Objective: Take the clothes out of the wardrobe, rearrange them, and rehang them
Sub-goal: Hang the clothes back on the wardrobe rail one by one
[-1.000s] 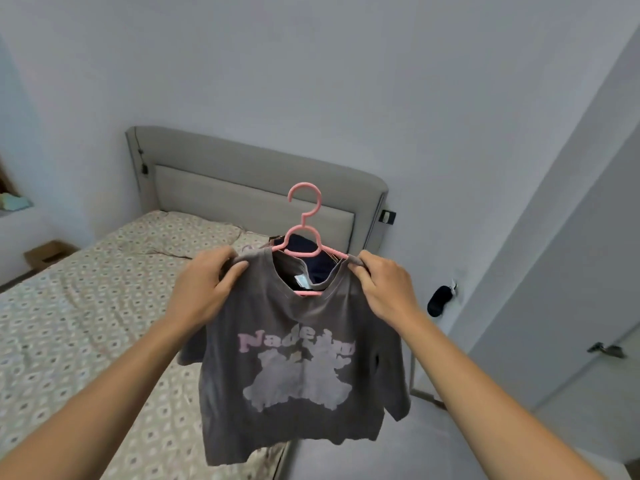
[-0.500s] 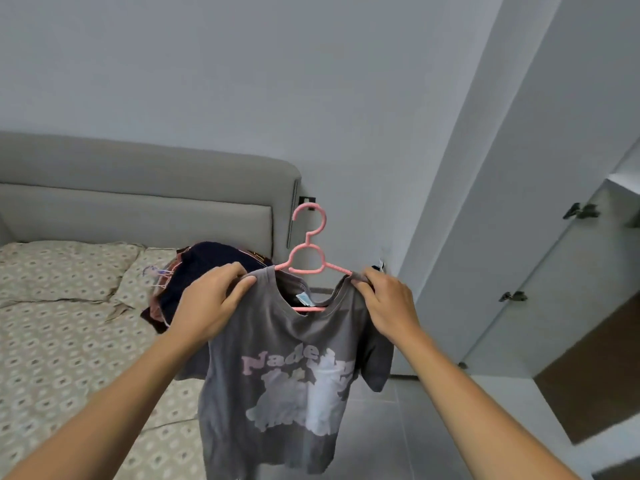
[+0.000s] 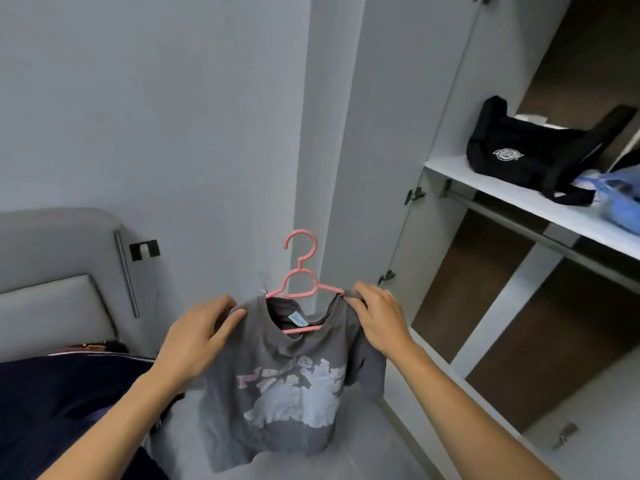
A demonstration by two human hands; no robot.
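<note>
Bedroom corner: grey wall (image 3: pixel 156 98) ahead, bed headboard (image 3: pixel 52 271) at lower left, open wardrobe (image 3: pixel 398 133) on the right. Wardrobe shelf (image 3: pixel 519 199) carries a black bag (image 3: pixel 526 154) and something blue at its right end; hanging rail (image 3: pixel 512 220) runs just under the shelf's front edge, bare where visible.

Grey t-shirt (image 3: pixel 287 386) sits on a pink hanger (image 3: pixel 300 271), held out in mid-air between bed and wardrobe. Left hand (image 3: pixel 197 341) pinches the left shoulder of the shirt, right hand (image 3: pixel 381 320) pinches the right shoulder; both clamp fabric over the hanger arms. Hook points straight up, free of either hand.

Key relation: rail lies up and to the right of the hook, well apart. Hanger's long axis runs left-right across the view; rail runs away at a slant to the right. Right hand is nearer the rail. My read: shirt is dressed and ready, next move needs a lift plus a turn of the hanger crosswise to the rail so the hook drops over. Risk: hook could clip the shelf's front edge.
</note>
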